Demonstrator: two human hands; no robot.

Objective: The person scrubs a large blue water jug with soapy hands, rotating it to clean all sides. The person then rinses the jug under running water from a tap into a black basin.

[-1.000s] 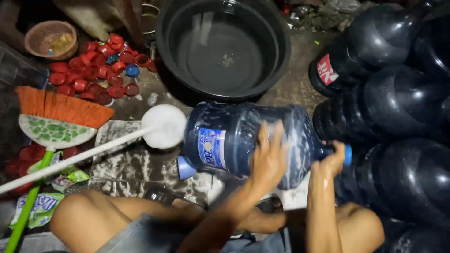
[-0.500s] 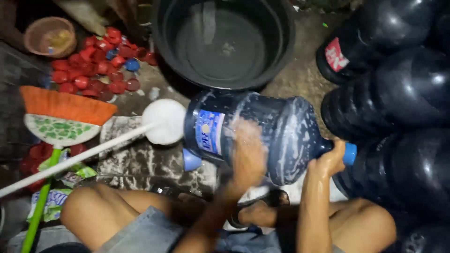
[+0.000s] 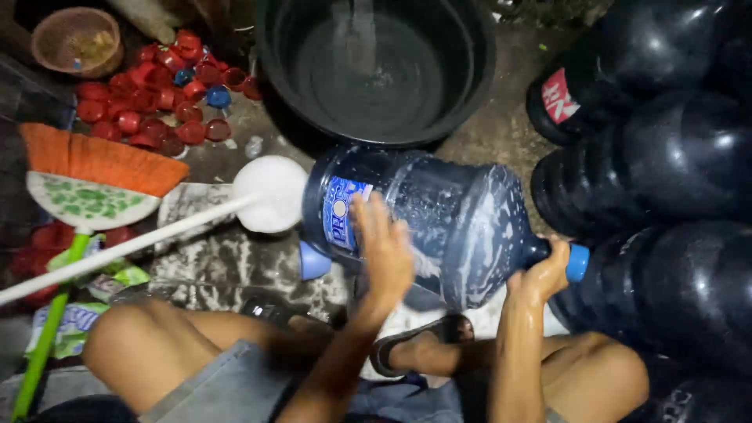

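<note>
Underfoot, a wet, dark concrete floor (image 3: 501, 125) carries everything; the lighting is dim and no walls show. Between the two hands lies a large blue translucent plastic water jug (image 3: 439, 219) on its side, streaked with white suds, its neck pointing toward the person's right. The left hand (image 3: 384, 251) lies flat on the jug's belly beside the label, fingers (image 3: 364, 215) spread open and pressing the wall rather than gripping. The right hand (image 3: 540, 274) is closed around the jug's neck, just short of the small blue cap (image 3: 577, 262) at the mouth.

Beyond the left fingertips, across the jug, stands a big round black plastic basin (image 3: 376, 70) with a little water in it. Past the right knuckles, a bank of dark round water jugs (image 3: 658, 196) lies stacked, close against the capped neck. To the outer side of the left hand, a white round foam pad on a long white stick (image 3: 270, 192) touches the jug's base, and a small blue cup-shaped piece (image 3: 313, 262) sits just under the base. Farther out lies a broom with orange bristles and a green handle (image 3: 86, 180), then a heap of red bottle caps (image 3: 157, 94) and a brown woven bowl (image 3: 78, 39). Below the wrists, the person's bare knees and a dark sandal (image 3: 415, 345) crowd the near side.
</note>
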